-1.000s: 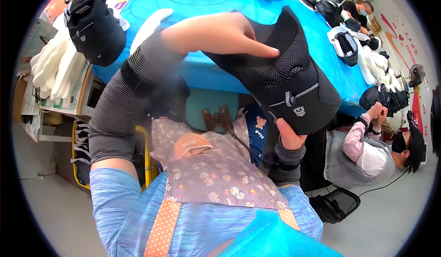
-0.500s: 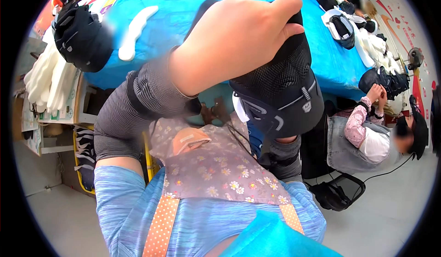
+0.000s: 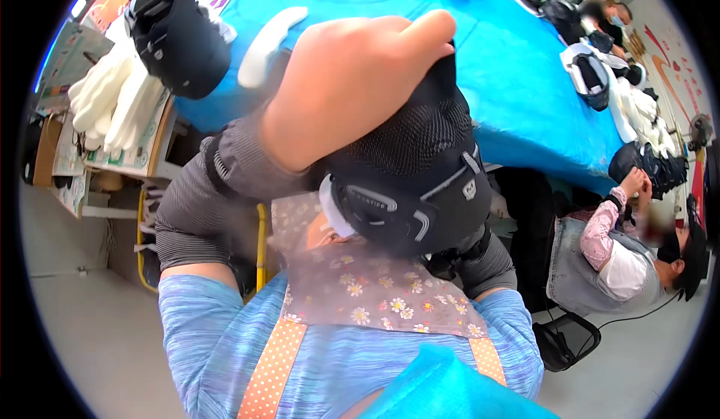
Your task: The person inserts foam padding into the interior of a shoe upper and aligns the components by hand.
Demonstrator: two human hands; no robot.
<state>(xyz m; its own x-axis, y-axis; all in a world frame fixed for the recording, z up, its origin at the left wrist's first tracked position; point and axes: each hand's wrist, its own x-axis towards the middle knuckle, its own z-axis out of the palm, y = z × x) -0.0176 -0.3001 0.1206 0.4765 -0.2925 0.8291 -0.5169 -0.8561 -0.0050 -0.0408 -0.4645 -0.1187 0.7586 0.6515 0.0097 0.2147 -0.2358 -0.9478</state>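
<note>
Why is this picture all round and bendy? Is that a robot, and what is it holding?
No robot here: those are a person's own arms. A camera on their head looks down, and its wide fisheye lens makes straight edges bend. The left hand grips the top of a black fabric piece with mesh and grey trim. The right hand is hidden behind that piece, so I can't say what its fingers do. In front is a table with a blue cover. On it lies a curved white piece, with more black and white pieces along its far right side. Another person sits at the right.
</note>
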